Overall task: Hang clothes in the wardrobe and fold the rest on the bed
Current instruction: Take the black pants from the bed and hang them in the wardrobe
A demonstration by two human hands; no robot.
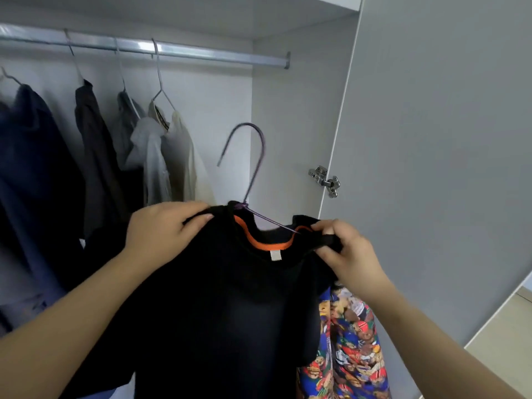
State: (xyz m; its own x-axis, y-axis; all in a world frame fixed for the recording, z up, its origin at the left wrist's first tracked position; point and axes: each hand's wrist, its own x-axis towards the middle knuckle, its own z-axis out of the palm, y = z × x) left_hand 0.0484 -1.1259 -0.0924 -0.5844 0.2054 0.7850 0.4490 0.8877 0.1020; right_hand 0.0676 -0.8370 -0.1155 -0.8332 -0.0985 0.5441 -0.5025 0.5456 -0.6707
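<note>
Two hands (161, 230), one black top (218, 298), five hangers (263, 148)

An open white wardrobe (224, 90) fills the view, its back and side panels plain, pale and evenly lit, with shade under the top board (201, 15). A silver metal rail (201, 53) runs across to the right side panel. The grey door (431, 125) stands open at right on a metal hinge (325, 180) — beyond its lower edge, beige floor (501, 347).
</note>
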